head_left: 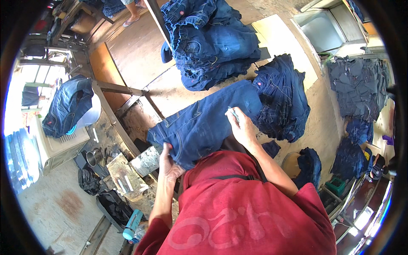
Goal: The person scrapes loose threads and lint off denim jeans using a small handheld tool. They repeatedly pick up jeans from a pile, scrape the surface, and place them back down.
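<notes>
A pair of dark blue jeans (204, 123) lies stretched across in front of me, its waist end toward the left. My left hand (169, 168) grips the jeans near the waistband, thumb on top and the other fingers mostly hidden. Above the leg, my right hand (241, 127) is closed in a pinch on something small and thin that sticks out past the fingertips; its kind is too small to make out. A whitish, flaky cylinder (145, 161) sits just left of the waist end.
One tall heap of jeans (212, 42) rises ahead; another pile (282, 97) stands at the right. Wooden framing (114, 87) runs along the left. A turquoise bottle (133, 224), a metal cup (94, 157) and a stained board (126, 176) are at lower left. Another person's foot (131, 20) shows far off.
</notes>
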{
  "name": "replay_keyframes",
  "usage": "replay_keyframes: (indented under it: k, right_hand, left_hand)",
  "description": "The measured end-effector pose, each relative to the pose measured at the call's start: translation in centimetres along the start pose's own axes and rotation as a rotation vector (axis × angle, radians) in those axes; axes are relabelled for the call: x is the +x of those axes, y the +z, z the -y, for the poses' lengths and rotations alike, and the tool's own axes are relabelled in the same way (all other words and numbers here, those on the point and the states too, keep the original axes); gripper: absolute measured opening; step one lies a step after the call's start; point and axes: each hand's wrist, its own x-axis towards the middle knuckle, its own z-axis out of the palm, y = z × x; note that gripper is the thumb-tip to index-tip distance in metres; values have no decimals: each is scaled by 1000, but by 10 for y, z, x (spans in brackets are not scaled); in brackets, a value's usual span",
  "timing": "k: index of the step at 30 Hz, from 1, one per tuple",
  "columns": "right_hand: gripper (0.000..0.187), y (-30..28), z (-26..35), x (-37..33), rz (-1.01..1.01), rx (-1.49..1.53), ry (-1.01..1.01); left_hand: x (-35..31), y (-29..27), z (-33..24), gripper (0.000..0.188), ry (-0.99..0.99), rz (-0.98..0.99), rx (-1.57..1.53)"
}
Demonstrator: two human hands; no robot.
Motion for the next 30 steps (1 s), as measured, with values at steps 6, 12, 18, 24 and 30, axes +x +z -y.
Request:
replay_keyframes:
  k: [6,12,18,24,30]
  right_hand:
    - [55,6,4,-4,80,277,539]
    - [40,43,20,-1,120,5,226]
    - [30,40,15,-18,89,428,335]
    - [30,46,16,-19,75,340,287]
    - [31,43,19,-27,112,426,300]
  left_hand:
    - [36,26,-12,41,108,121,370]
    - [48,21,10,44,-152,91,287]
    - [22,3,1,43,-140,16,519]
    - [13,-3,-5,45,-190,108,454]
    - [14,-4,-7,55,-162,116,584]
